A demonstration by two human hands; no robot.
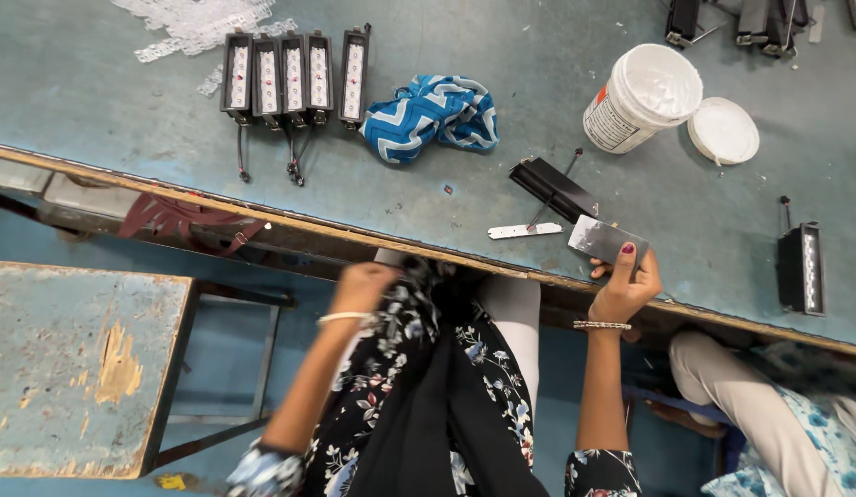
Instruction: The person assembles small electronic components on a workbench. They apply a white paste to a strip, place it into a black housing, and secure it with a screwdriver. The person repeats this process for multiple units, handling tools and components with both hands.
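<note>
A long blue-green workbench (538,110) fills the upper view, with a worn blue stool (78,359) at eight o'clock. A row of black lamp housings (290,78) stands at eleven o'clock, a white tub (642,97) at one. Near centre, the seated person's right hand (623,283) pinches a small grey metal plate (605,241) at the bench edge, beside a black housing (552,189) and a white strip (525,231). The left hand (362,285), blurred, is curled at the lap; its grip is unclear. The work looks like mid-assembly: the plate seems to need lining up with the housing.
</note>
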